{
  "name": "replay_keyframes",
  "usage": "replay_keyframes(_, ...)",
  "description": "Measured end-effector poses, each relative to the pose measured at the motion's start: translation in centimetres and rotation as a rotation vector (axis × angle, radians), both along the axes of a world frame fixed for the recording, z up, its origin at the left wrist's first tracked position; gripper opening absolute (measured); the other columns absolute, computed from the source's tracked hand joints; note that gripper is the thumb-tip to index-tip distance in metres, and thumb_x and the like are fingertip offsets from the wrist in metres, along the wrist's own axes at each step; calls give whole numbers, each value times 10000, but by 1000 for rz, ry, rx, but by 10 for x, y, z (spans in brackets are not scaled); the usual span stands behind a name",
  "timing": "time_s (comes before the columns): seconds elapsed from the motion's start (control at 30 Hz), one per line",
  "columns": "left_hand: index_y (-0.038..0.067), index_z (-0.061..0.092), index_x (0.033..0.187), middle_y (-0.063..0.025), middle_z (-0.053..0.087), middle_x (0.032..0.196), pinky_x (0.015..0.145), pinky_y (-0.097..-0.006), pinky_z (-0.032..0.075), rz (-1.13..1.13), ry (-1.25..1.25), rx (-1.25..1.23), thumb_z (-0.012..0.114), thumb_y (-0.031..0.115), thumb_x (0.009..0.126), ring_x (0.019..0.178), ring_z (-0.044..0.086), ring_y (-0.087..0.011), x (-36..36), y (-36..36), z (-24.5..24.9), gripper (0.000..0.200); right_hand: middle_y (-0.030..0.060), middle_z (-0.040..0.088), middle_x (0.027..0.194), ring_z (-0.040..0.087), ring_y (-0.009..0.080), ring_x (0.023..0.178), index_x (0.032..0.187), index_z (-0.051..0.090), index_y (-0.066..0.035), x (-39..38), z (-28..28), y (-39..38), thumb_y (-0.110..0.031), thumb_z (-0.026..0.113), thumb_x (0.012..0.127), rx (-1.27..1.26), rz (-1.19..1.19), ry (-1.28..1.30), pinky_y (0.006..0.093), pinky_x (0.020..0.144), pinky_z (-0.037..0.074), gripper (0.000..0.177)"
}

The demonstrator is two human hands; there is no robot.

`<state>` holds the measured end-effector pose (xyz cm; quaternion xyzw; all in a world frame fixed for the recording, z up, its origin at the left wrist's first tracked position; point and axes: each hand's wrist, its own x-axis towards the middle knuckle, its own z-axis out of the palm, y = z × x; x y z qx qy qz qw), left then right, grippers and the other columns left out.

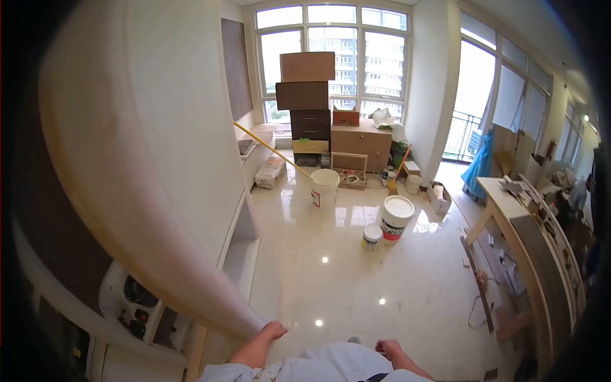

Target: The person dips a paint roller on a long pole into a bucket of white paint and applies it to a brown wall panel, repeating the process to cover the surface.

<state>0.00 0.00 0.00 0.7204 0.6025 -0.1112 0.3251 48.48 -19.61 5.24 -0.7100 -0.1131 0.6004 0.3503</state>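
At the bottom of the head view, my left hand (pixel 275 330) is beside the lower edge of the white wall panel (pixel 184 153). Its fingers are curled, and a small pale thing at the fingertips is too small to make out. My right hand (pixel 389 348) hangs low in front of my body with its fingers curled in. Nothing can be made out in it. The glossy tiled floor (pixel 305 274) lies beneath both hands.
Ahead stand a white bucket (pixel 324 191) with a yellow pole (pixel 270 148), a large lidded bucket (pixel 396 219) and a small tub (pixel 372 238). Stacked drawers (pixel 310 124) are near the window. A cluttered workbench (pixel 519 219) runs along the right, with loose wood below.
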Motion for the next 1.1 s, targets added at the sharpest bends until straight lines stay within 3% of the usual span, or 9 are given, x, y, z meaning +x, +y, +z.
replay_keyframes(0.07, 57, 799, 999, -160, 764, 910, 774, -466, 575, 95, 157, -428, 678, 542, 897, 804, 728, -324, -38, -50, -11, 511, 98, 616, 839, 699, 270, 810, 859, 609, -42, -7, 18, 32, -253, 621, 1012, 116, 60, 77, 418, 736, 627, 262)
replay_keyframes(0.13, 36, 776, 1059, -146, 765, 986, 754, -456, 575, 8, 94, -572, 704, 515, 898, 756, 722, -299, 38, 7, -30, 511, 161, 691, 929, 718, 297, 893, 948, 657, 24, 80, 108, 202, -210, 600, 1008, 228, 57, 98, 406, 778, 617, 248)
replay_keyframes(0.2, 44, 776, 1066, -147, 765, 993, 768, -452, 574, 86, 147, -677, 709, 511, 895, 778, 722, -299, 30, 16, -24, 502, 148, 714, 1086, 713, 266, 989, 1051, 671, 40, 80, 170, 312, -254, 598, 1043, 537, 463, 115, 405, 845, 596, 303)
replay_keyframes(0.3, 55, 776, 1076, -148, 764, 1003, 789, -447, 574, 219, 136, -725, 716, 505, 891, 812, 722, -299, 38, 45, -22, 490, 157, 638, 1284, 597, 252, 1242, 1268, 653, 37, 32, 380, 382, -317, 482, 1094, 1081, 725, 533, 422, 1084, 459, 430)
replay_keyframes(0.43, 71, 777, 1089, -149, 764, 1016, 818, -440, 573, 316, 88, -703, 725, 497, 885, 858, 722, -300, 61, 135, -22, 475, 307, 494, 1438, 459, 439, 1383, 1401, 558, 95, 2, 524, 459, -761, 440, 944, 1632, 1234, 723, 587, 1148, 312, 977)
replay_keyframes(0.5, 79, 777, 1095, -150, 764, 1023, 832, -437, 573, 329, 76, -692, 729, 493, 883, 880, 722, -300, 70, 195, -19, 468, 347, 495, 1401, 438, 522, 1369, 1382, 592, 31, -8, 551, 497, -892, 400, 875, 1685, 1348, 866, 709, 1111, 287, 1070)
replay_keyframes(0.77, 110, 778, 1121, -153, 763, 1050, 889, -423, 571, 185, 93, -440, 748, 477, 872, 971, 723, -301, 118, 536, -3, 445, 377, 352, 1501, 358, 548, 1431, 1373, 610, -28, -59, 566, 707, -774, 694, 805, 1786, 1179, 1546, 618, 1153, 372, 942)
replay_keyframes(0.9, 79, 772, 1068, -161, 759, 1083, 918, -435, 563, 265, -112, 29, 751, 464, 857, 1028, 717, -322, 136, 709, 50, 440, 383, 355, 1495, 379, 545, 1414, 1332, 637, -22, -59, 560, 801, -727, 714, 827, 1762, 1099, 1686, 595, 1154, 372, 870)
replay_keyframes(1.1, 83, 735, 1159, -171, 748, 1109, 941, -429, 555, 318, -323, 50, 757, 460, 853, 1051, 708, -323, 200, 879, 174, 486, 381, 357, 1498, 396, 535, 1403, 1317, 647, -28, -40, 557, 962, -675, 726, 853, 1929, 1153, 1628, 581, 1145, 378, 800)
